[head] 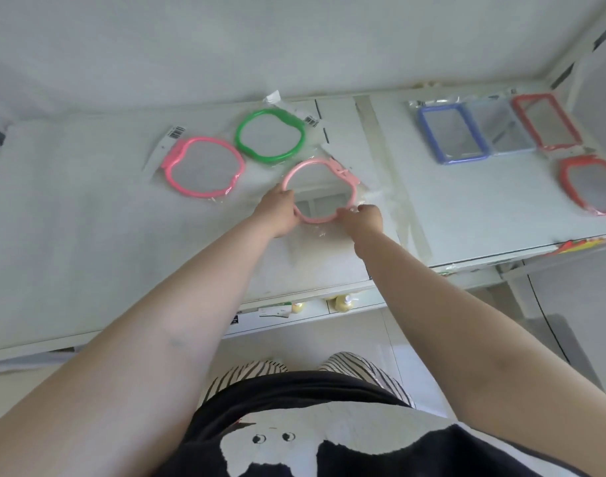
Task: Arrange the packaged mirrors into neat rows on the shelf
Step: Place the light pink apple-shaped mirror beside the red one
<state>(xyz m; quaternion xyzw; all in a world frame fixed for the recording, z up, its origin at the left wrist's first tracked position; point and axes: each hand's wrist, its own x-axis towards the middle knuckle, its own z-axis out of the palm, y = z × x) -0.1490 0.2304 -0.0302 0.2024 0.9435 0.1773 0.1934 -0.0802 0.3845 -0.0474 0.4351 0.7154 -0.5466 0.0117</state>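
Observation:
A light pink round mirror (320, 166) in clear wrap lies mid-shelf, slightly tilted. My left hand (277, 211) grips its left lower rim and my right hand (365, 220) grips its right lower rim. A bright pink round mirror (177, 156) lies to the left, a green round mirror (270, 113) behind. At the right lie a blue rectangular mirror (425, 132), a pale blue one (501, 129), a red rectangular one (521, 108) and a red rounded one (570, 184).
The white shelf (88, 218) has a taped seam (391, 166) running front to back between the two groups. A wall stands behind. Below the front edge sit yellow bottles (344, 301) and price labels (274, 309).

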